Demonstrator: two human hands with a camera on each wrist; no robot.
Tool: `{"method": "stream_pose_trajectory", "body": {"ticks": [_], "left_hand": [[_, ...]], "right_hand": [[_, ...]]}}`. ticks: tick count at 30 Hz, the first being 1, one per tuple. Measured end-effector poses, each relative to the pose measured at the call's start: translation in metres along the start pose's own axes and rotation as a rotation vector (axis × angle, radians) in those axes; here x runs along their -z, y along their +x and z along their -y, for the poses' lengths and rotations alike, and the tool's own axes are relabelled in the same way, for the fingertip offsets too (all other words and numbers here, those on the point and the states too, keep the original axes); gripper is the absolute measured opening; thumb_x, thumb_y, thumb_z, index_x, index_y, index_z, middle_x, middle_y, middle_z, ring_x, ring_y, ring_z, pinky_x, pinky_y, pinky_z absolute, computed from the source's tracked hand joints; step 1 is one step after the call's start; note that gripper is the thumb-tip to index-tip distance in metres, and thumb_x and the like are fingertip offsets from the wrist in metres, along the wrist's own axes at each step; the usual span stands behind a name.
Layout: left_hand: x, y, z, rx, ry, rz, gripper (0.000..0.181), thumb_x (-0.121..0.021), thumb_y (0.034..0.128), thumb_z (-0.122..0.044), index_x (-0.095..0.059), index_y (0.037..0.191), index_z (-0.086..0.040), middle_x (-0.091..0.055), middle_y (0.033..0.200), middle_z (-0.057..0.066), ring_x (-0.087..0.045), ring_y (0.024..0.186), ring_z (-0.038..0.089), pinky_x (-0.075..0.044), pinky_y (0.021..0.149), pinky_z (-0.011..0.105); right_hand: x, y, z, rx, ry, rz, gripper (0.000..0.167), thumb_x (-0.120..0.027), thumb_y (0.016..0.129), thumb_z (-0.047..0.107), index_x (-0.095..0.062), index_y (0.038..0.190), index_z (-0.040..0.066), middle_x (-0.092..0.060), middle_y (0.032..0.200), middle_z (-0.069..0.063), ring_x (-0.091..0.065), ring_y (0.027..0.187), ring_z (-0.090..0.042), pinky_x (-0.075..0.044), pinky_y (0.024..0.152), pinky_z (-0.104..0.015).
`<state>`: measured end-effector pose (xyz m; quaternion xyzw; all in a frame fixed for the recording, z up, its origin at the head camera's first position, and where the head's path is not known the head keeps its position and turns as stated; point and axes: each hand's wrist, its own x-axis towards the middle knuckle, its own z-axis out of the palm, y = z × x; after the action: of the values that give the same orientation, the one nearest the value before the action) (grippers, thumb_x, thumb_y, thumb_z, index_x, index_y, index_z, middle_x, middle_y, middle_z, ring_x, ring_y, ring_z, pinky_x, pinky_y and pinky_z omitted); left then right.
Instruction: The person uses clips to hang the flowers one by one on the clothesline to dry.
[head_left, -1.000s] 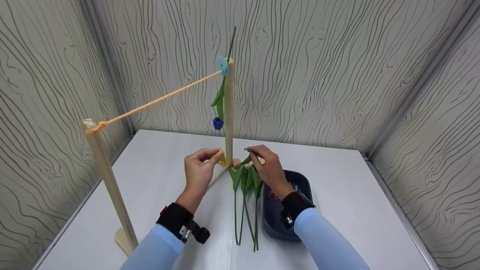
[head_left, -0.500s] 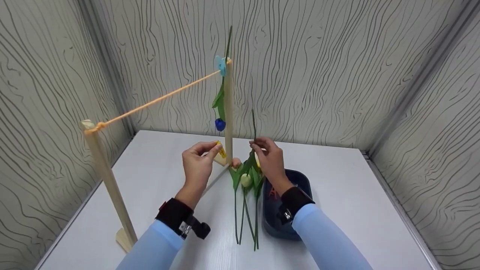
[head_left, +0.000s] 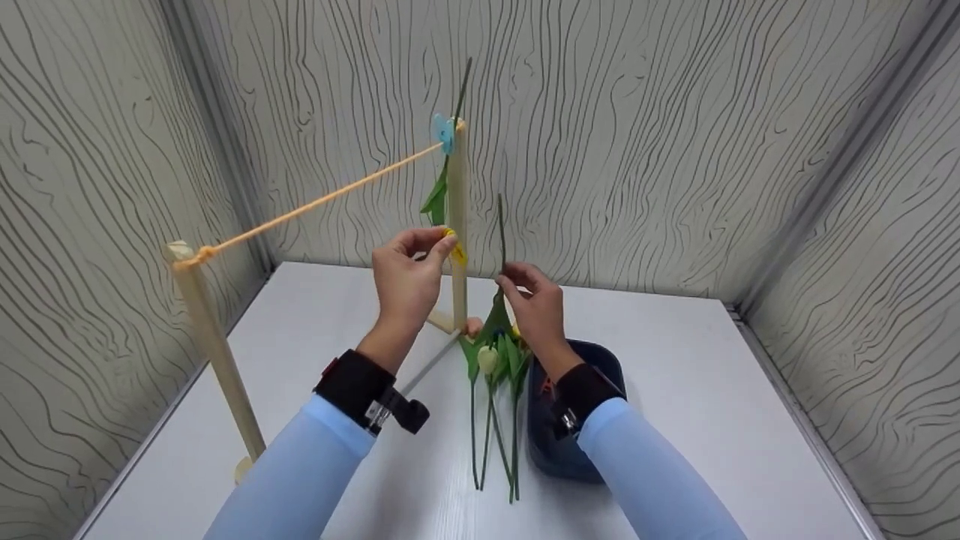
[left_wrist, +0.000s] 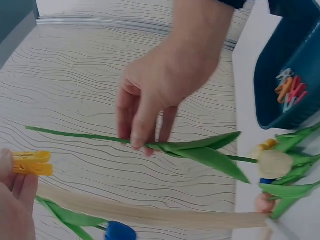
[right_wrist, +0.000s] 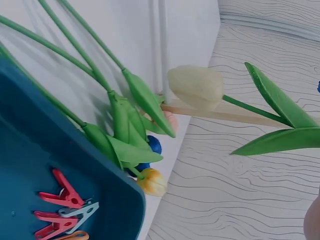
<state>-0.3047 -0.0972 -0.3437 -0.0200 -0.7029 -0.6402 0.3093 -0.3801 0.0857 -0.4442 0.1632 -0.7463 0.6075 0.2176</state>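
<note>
My left hand [head_left: 409, 274] pinches a yellow clothespin [left_wrist: 32, 164] between thumb and fingers, in front of the far wooden post. To its right, my right hand [head_left: 536, 311] pinches the green stem of a white tulip [right_wrist: 195, 86], which hangs flower down with its stem end up. An orange string [head_left: 322, 199] runs between two posts. At its far end a light blue clothespin [head_left: 442, 135] grips the stem of a blue tulip [left_wrist: 120, 232], also flower down. In the head view my left hand hides that blue flower.
Several tulips lie on the white table, their leaves [right_wrist: 145, 100] bunched near the base of the far post [head_left: 460, 195]. Beside them stands a dark blue bin [left_wrist: 267, 75] holding red, orange and grey clothespins [right_wrist: 67, 192]. The near post [head_left: 221, 360] rises at left.
My right hand has raised the white tulip off the bunch and turned it stem end up. My left hand has risen with the yellow clothespin toward the string's height.
</note>
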Motion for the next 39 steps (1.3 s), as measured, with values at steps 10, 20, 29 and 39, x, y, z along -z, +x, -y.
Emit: {"method": "stream_pose_trajectory", "body": {"ticks": [10,20,29,39], "left_hand": [[-0.011,0.022,-0.044,-0.109,-0.005,0.001,0.013,-0.082,0.0973,-0.012,-0.081,0.107,-0.003,-0.082,0.106,0.014,-0.078,0.1,0.022,-0.067,0.086,0.027],[-0.006,0.073,-0.101,-0.131,0.045,-0.048,0.016,-0.081,0.0986,-0.014,-0.081,0.111,-0.004,-0.081,0.109,0.013,-0.075,0.095,0.015,-0.064,0.085,0.023],[0.007,0.108,-0.117,-0.062,0.102,-0.112,0.016,-0.079,0.1008,-0.015,-0.08,0.113,-0.004,-0.079,0.112,0.011,-0.07,0.096,0.011,-0.061,0.088,0.021],[0.008,0.122,-0.118,0.004,0.143,-0.125,0.017,-0.076,0.1028,-0.014,-0.078,0.116,-0.002,-0.076,0.117,0.012,-0.071,0.102,0.015,-0.063,0.09,0.023]], "right_hand": [[0.0,0.012,0.017,-0.017,0.029,-0.003,0.023,-0.076,0.102,0.01,-0.078,0.124,0.002,-0.081,0.116,-0.018,-0.079,0.104,-0.02,-0.06,0.089,-0.015],[-0.008,0.043,0.047,0.009,0.103,-0.016,0.024,-0.074,0.102,0.005,-0.077,0.124,-0.004,-0.082,0.116,-0.019,-0.078,0.097,-0.01,-0.062,0.084,-0.015],[-0.018,0.067,0.077,0.017,0.145,-0.002,0.023,-0.073,0.103,0.007,-0.078,0.125,0.001,-0.082,0.118,-0.017,-0.076,0.099,-0.01,-0.062,0.087,-0.017],[-0.037,0.081,0.106,0.035,0.146,0.001,0.02,-0.074,0.104,0.01,-0.079,0.122,0.003,-0.08,0.117,-0.015,-0.077,0.102,-0.017,-0.063,0.093,-0.022]]}}
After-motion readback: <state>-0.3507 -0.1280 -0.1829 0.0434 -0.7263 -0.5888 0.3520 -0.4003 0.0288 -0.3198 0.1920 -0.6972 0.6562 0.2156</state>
